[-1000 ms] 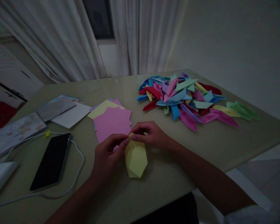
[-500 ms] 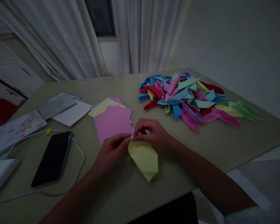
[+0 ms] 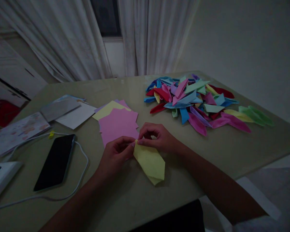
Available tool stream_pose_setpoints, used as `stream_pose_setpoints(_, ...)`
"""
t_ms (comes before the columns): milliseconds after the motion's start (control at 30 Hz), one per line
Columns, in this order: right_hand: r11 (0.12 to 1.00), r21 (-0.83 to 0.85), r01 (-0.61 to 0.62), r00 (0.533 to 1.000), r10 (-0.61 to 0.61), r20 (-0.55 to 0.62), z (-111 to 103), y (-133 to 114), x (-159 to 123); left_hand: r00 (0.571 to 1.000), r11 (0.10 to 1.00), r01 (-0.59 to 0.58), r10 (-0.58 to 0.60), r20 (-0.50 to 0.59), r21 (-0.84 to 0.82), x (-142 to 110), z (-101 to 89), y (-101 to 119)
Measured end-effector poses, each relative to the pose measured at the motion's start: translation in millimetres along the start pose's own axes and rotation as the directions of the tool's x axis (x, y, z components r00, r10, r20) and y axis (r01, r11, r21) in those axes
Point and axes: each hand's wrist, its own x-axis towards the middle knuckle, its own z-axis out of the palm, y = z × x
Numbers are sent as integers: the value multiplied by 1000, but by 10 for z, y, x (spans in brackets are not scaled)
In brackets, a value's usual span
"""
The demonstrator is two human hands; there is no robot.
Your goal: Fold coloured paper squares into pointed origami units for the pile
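A partly folded piece of yellow origami paper point(image 3: 150, 161) hangs between my hands just above the table. My left hand point(image 3: 117, 153) pinches its upper left corner between thumb and forefinger. At the top edge, close beside it, my right hand point(image 3: 157, 137) pinches the same paper with thumb and fingertips. The fingertips nearly meet there and hide the small fold between them. The paper's lower end points toward me, with a crease near its tip. Just beyond my left hand lies a stack of pink square paper sheets point(image 3: 118, 125).
A heap of folded colored paper pieces point(image 3: 183, 96) covers the table's back right. On the left lie a phone point(image 3: 55, 162), a white cable point(image 3: 85, 154), a white device point(image 3: 4, 177) and printed cards point(image 3: 21, 130). A yellow sheet point(image 3: 110, 109) sticks out behind the pink stack.
Both hands keep their pinch on the yellow paper. Its lower tip has lifted slightly and turned. The whole view has shifted a little.
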Motion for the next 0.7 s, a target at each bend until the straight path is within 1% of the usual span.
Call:
stream_pose_setpoints(67, 999, 21, -29, 999, 29, 22, -2, -6, -1, 1000, 1000, 12, -12, 4, -9, 8, -11, -5)
stream_pose_setpoints(167, 989, 99, -112, 993, 106, 59, -1, -4, 0, 1000, 999, 23, -22, 7, -32, 13, -15, 6)
stream_pose_setpoints(267, 977, 141, -157, 987, 150, 56, 2, 4, 2, 999, 999, 33, -32, 16, -37, 4, -4, 38)
stream_pose_setpoints(500, 985, 144, -95, 995, 93, 22, 7, -23, -5, 992, 997, 60, -65, 107, 49, -15, 33, 93)
stream_pose_setpoints(600, 986, 138, -90, 996, 88, 16, 11, -10, -4, 992, 993, 54, -66, 110, 104, -11, 31, 106)
stream_pose_setpoints(700, 985, 144, -92, 996, 91, 11, 20, 10, -2, 991, 991, 72, -85, 107, 116, -12, 17, 120)
